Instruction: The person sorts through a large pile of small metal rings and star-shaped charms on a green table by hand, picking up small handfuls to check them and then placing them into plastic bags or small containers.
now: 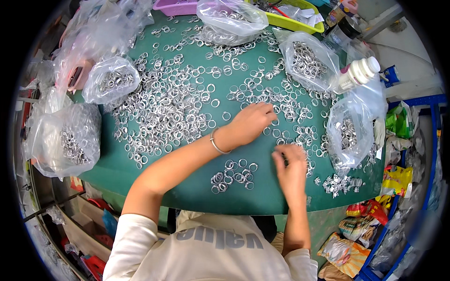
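Observation:
Many silver-coloured metal rings (pixel 173 100) lie in loose heaps over the green tabletop (pixel 187 192). My left hand (pixel 253 122), with a bangle on its wrist, reaches across to the rings right of the middle. Its fingers are curled together at the edge of that heap, and what they pinch, if anything, is hidden. Closer to me, my right hand (pixel 291 166) is at the near end of the right-hand rings. Its fingers and thumb bend toward each other, slightly blurred, and I cannot make out anything in them. A small group of rings (pixel 234 175) lies between my forearms.
Clear plastic bags of rings stand at the left (pixel 70 140), back (pixel 234 23) and right (pixel 311 61). A white bottle (pixel 358 75) is at the right. Small silvery pieces (pixel 338 185) lie near the right edge. A yellow-green basket (pixel 290 21) is at the back.

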The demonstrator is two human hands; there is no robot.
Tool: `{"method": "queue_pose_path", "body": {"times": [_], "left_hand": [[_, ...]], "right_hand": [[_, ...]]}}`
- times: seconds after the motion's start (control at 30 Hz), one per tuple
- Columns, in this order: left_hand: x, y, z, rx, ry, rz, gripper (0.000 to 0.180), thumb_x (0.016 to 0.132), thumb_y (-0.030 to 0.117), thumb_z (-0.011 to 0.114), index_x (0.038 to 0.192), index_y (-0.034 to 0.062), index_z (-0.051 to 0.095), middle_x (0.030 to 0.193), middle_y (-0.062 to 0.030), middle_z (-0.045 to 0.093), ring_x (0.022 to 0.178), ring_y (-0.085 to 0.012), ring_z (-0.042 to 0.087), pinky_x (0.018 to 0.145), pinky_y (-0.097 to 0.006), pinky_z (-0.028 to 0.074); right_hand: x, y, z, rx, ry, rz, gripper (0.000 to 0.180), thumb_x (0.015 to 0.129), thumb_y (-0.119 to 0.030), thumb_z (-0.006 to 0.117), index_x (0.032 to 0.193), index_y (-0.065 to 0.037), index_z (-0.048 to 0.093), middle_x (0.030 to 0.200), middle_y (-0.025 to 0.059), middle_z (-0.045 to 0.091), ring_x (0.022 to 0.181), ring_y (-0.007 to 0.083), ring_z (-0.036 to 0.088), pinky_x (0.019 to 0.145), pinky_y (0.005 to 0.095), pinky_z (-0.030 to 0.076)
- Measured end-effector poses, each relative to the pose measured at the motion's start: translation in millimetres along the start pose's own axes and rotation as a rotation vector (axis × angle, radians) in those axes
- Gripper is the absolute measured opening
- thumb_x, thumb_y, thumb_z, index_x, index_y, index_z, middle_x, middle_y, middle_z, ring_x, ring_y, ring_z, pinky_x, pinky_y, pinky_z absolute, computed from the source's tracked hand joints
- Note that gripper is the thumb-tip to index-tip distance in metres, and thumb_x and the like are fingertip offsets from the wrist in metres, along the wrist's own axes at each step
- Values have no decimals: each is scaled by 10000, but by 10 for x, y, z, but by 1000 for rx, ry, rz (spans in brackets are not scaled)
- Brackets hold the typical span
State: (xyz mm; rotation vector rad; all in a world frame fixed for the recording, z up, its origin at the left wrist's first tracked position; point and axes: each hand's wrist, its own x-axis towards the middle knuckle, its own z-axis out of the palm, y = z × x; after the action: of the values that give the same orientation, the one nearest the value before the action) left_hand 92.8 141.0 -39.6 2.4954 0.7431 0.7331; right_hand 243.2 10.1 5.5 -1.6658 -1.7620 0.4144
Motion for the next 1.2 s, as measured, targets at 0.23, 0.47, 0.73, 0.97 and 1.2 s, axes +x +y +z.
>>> {"method": "queue_pose_path", "body": {"times": [0.23,0.47,0.73,0.97,1.2], "left_hand": [[-96,237,-65,-14,90,-61,195,779,27,593,973,49,600,964,-96,544,935,-276,553,788,-382,453],[-187,286,-35,-51,-18,-142,209,815,32,632,1017,28,578,1028,-130,534,946,-315,548,812,-415,465],[-807,773,-347,-161,-213,-65,204,832,31,625,1035,20,612,1070,-134,557,921,-310,544,810,-407,452],[-567,683,-335,-228,-71,-257,212,836,62,640,1045,33,618,1074,-102,555,970,-286,517,802,-382,415],[-118,523,170,50,-2,-92,226,784,62,675,996,42,600,1000,-76,511,960,-243,497,775,-353,371]], "right_hand": [[381,320,17,-385,25,4,189,758,-72,719,931,-42,651,955,73,587,915,272,524,792,391,366],[397,337,-40,-443,-4,-39,173,744,-68,730,875,-52,618,895,69,573,904,262,524,776,390,356],[259,225,-49,-82,107,97,140,743,-85,744,785,-38,619,758,75,583,782,270,546,754,388,378],[-289,-104,65,-4,-45,-43,99,751,-56,733,815,-45,658,811,66,607,788,274,545,708,380,385],[82,133,-15,-342,74,17,124,788,-99,707,882,-34,659,1087,99,580,1006,291,509,851,409,368]]}}
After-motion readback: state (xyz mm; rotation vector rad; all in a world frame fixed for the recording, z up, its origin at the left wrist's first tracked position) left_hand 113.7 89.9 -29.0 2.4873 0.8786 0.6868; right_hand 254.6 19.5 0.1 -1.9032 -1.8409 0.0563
